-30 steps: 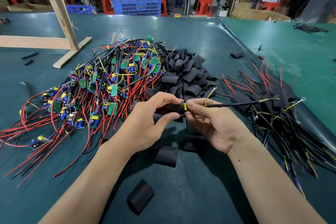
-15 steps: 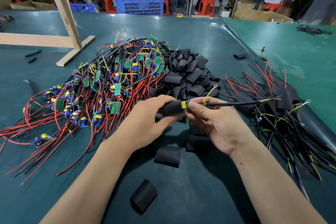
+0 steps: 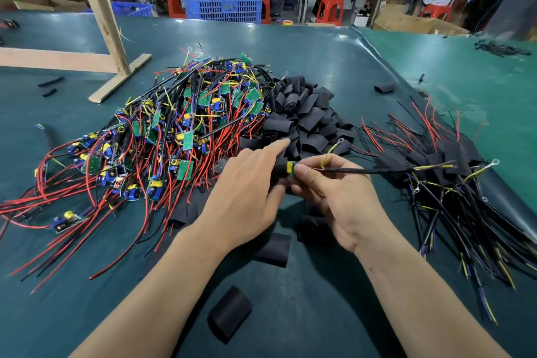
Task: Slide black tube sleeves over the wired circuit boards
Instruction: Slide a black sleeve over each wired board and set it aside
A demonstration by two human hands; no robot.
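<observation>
Gripping the black tube sleeve (image 3: pixel 280 169) in our left hand (image 3: pixel 247 186), our right hand (image 3: pixel 334 197) pinches the circuit board (image 3: pixel 291 168) lengthwise at its mouth.

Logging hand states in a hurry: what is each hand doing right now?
Left hand: grips the black tube sleeve.
Right hand: pinches the wired circuit board at the sleeve's mouth.

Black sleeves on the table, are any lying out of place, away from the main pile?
Yes. One black sleeve lies alone near the front edge between the forearms, another sits just below the hands, and a third lies far right of the sleeve pile. Small tube bits lie beside the wooden stand.
</observation>
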